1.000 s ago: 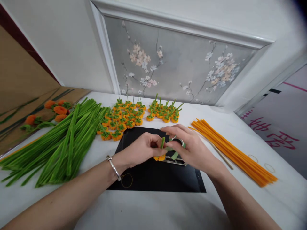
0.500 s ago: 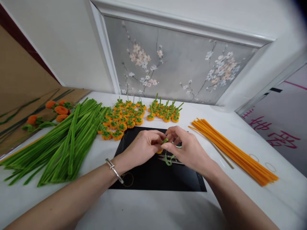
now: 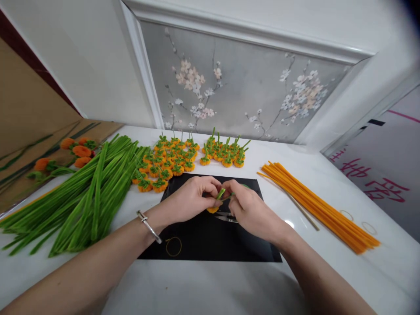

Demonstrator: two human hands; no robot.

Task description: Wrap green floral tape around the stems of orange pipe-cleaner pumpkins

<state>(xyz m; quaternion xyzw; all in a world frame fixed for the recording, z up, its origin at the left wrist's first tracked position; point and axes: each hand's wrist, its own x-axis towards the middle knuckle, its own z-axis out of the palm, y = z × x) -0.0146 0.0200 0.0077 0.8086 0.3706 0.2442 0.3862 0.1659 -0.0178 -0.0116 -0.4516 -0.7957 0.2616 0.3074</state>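
My left hand [image 3: 193, 199], closed in a pinch, holds a small orange pipe-cleaner pumpkin [image 3: 212, 210] above the black mat [image 3: 203, 243]. A short green stem [image 3: 221, 193] rises from it between my two hands. My right hand [image 3: 251, 210] is pinched closed beside the stem, on a thin green strip [image 3: 227, 199] that runs toward it. Part of something green shows behind the right hand's fingers. Small scissors [image 3: 225, 217] lie on the mat, their handles hidden under my right hand.
Green pipe cleaners [image 3: 95, 197] are heaped at left, beside orange flowers [image 3: 82, 151]. Finished-looking orange pumpkins [image 3: 167, 162] with green tops stand behind the mat, several with taller stems [image 3: 228, 153]. Orange pipe cleaners [image 3: 315, 203] and a thin stick [image 3: 305, 214] lie right. A rubber band [image 3: 173, 246] rests on the mat.
Both hands have shifted slightly left, with the pumpkin. My right hand has turned, its fingers now curled more. The green strip's loop that hung over the scissors no longer shows.
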